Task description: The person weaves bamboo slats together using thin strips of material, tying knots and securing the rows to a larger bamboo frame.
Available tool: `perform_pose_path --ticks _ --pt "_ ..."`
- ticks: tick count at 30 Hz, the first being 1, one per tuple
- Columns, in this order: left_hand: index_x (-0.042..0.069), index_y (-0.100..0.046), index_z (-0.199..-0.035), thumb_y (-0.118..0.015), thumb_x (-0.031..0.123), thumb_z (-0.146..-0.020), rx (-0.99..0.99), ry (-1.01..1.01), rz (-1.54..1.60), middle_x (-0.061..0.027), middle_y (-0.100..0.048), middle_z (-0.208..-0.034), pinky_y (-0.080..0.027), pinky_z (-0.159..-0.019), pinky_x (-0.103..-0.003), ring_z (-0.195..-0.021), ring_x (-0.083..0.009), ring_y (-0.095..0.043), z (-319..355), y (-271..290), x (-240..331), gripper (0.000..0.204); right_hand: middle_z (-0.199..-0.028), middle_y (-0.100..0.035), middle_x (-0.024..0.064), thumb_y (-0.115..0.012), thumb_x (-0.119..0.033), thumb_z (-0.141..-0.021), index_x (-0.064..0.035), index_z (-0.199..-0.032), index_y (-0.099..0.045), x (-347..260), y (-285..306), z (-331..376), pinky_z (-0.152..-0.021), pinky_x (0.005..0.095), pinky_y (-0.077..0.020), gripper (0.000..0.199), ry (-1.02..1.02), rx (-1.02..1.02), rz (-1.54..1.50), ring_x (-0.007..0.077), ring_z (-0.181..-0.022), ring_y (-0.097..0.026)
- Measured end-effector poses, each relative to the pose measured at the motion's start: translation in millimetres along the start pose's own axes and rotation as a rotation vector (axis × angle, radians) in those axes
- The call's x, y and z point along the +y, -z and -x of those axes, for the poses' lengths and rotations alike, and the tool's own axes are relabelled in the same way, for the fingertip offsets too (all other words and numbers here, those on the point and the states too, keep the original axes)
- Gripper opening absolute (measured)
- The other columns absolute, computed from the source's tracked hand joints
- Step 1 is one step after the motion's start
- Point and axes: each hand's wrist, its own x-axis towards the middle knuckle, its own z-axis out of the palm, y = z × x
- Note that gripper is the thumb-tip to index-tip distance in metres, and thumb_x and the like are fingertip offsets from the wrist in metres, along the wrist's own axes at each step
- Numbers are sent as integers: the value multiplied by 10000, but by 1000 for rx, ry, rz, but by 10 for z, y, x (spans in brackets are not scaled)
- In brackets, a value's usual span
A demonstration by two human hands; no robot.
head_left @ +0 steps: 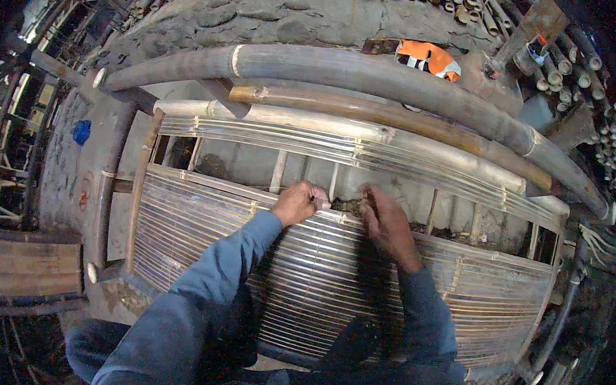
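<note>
Thin bamboo slats (315,287) form a wide panel in front of me, with a crosswise strip (229,188) along its far edge. At that edge my left hand (298,203) is closed in a pinch; what it holds, if anything, I cannot make out. Just to the right, my right hand (392,232) has its fingers curled in at the same edge, and their grip is too small to name. A dark, rough patch (348,206) shows between the hands. Beyond them, a narrower band of slats (269,140) runs across the frame.
Thick bamboo poles (375,75) cross beyond the panel. An orange and black object (428,59) sits behind them. Cut bamboo (578,65) is stacked at the far right, near a stone wall (257,11). A small woven panel (31,265) stands at left.
</note>
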Motion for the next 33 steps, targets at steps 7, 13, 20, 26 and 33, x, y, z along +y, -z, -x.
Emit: perform_pose_path --ticks 7,13,20,26,33 --pt "109 -765 -988 -713 115 -812 203 -33 43 -165 -737 -951 -540 -871 -387 -948 -317 -705 -286 -6 -153 184 -821 -668 221 -662 -183 -823 -35 -865 -645 843 -770 -546 -713 499 -528 155 8 -57 288 425 -790 -664" --pt "163 -734 -1098 -721 146 -770 24 177 -235 -156 -651 -1211 -497 -972 -408 -1155 -324 -605 -539 -12 -317 328 -811 -675 210 -673 -200 -798 -44 -786 -666 770 -1069 -727 -693 500 -536 156 -192 -87 96 420 -797 -670" --pt "58 -721 -891 -689 80 -807 80 150 157 -98 -717 -897 -508 -863 -334 -889 -255 -671 -420 125 -141 93 -834 -685 153 -624 -178 -840 -40 -846 -683 633 -901 -618 -650 449 -538 150 -167 -113 96 343 -785 -681" --pt "-5 -703 -864 -608 32 -869 56 18 625 -13 -672 -776 -488 -748 -284 -734 -125 -586 -69 423 256 102 -813 -639 61 -592 -178 -909 -45 -1268 -579 477 -367 -390 -505 302 -453 383 -628 -301 -1667 154 -637 -582" --pt "12 -713 -961 -650 104 -907 -114 -191 256 -43 -707 -873 -501 -791 -295 -802 -123 -630 120 510 563 124 -893 -654 46 -683 -161 -885 -17 -1027 -704 47 -506 -154 -592 254 -470 203 -62 -37 -509 153 -687 -597"
